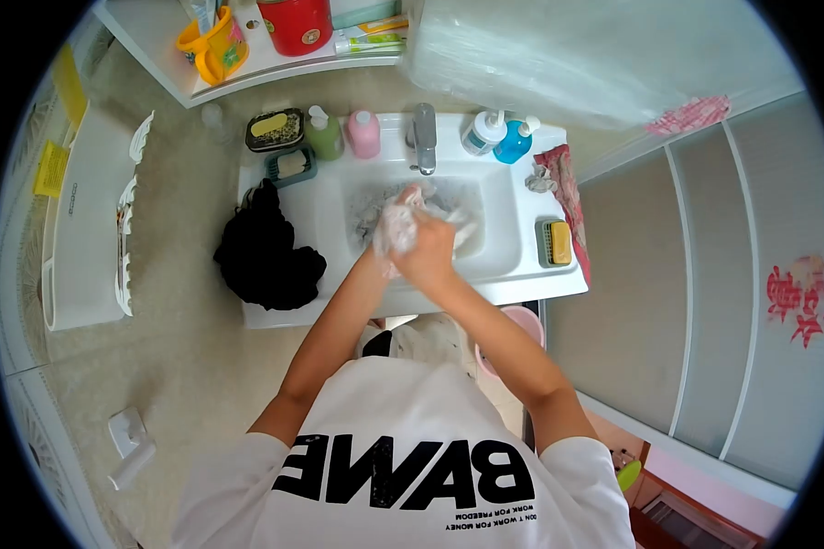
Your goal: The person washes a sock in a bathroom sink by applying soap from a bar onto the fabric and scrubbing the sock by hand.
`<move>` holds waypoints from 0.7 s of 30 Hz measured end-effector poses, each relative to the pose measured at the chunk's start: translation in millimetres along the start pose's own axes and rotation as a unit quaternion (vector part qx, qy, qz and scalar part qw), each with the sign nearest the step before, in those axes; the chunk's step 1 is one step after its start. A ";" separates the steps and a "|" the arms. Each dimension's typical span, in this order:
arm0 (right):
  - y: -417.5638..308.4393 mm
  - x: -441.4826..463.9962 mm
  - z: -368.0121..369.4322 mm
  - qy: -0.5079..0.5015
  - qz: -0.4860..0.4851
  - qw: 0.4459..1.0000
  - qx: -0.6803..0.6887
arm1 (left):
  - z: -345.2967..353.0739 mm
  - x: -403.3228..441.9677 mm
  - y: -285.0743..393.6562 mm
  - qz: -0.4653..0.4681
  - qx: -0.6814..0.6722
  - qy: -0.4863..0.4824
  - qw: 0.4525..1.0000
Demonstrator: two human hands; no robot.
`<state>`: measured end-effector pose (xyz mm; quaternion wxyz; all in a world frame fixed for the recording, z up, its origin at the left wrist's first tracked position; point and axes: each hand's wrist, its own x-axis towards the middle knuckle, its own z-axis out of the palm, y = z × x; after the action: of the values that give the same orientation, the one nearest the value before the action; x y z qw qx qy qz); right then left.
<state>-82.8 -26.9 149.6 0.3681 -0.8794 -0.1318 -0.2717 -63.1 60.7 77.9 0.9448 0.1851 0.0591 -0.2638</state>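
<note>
Over the sink basin (504,233), my hands are pressed together around a wet, light-coloured cloth (463,227), apparently covered in suds. My right hand (430,247) is closed on it, knuckles upward. White foam coats my left hand (395,231), which is closed on the same cloth and partly hidden by my right hand. Greyish water and froth lie in the basin below. Just beyond my hands stands the chrome faucet (424,137); whether water runs from it I cannot tell.
A black bundle of fabric (267,252) lies on the counter's left side. Soap dishes and pump bottles, including a pink bottle (363,134) and a blue bottle (515,142), line the back. A yellow soap bar (560,243) sits right. Below is a pink bucket (525,322).
</note>
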 end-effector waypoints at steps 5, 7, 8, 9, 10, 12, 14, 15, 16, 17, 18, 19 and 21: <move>57.8 17.9 -0.9 -0.028 0.362 0.912 0.192 | 52.0 9.0 23.1 -0.005 0.106 0.122 0.987; 69.0 15.3 4.3 -0.012 0.470 0.779 0.415 | 41.1 10.7 41.2 -0.022 0.192 0.071 0.979; 74.9 10.0 1.0 -0.037 0.492 0.741 0.457 | 37.5 9.6 43.5 -0.024 0.216 0.066 0.974; 53.4 17.2 -17.4 -0.060 0.513 0.698 0.497 | 37.9 7.4 46.9 -0.026 0.240 0.061 0.968; 39.7 23.3 -29.7 -0.082 0.532 0.651 0.535 | 52.0 0.3 48.5 -0.021 0.246 0.076 0.966; 34.6 28.9 -35.7 -0.164 0.441 0.741 0.479 | 66.7 -3.9 45.3 -0.005 0.214 0.082 0.973; 36.2 33.1 -38.5 -0.185 0.383 0.789 0.444 | 74.2 -1.9 40.1 0.022 0.142 0.061 0.988; 38.3 35.1 -40.0 -0.168 0.375 0.798 0.441 | 75.6 -3.3 38.3 0.024 0.142 0.050 0.988; 40.5 37.6 -41.8 -0.151 0.367 0.807 0.438 | 76.7 -6.3 36.3 0.027 0.142 0.039 0.989; 44.0 40.7 -45.3 -0.141 0.359 0.817 0.428 | 76.8 -8.0 35.9 0.030 0.142 0.028 0.989; 48.3 44.0 -50.3 -0.131 0.352 0.827 0.418 | 69.9 -6.1 37.6 0.004 0.244 -0.022 0.969; 51.0 47.1 -54.8 -0.121 0.344 0.837 0.408 | 59.3 -2.8 41.2 -0.023 0.344 -0.072 0.936; 50.0 54.1 -62.9 -0.024 0.393 0.793 0.465 | 49.6 -2.1 44.8 -0.054 0.442 -0.124 0.887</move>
<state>-40.9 -105.1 188.5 0.8046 -0.5842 0.1059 0.0114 -40.9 78.3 138.4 0.7489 0.5461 -0.1709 -0.3343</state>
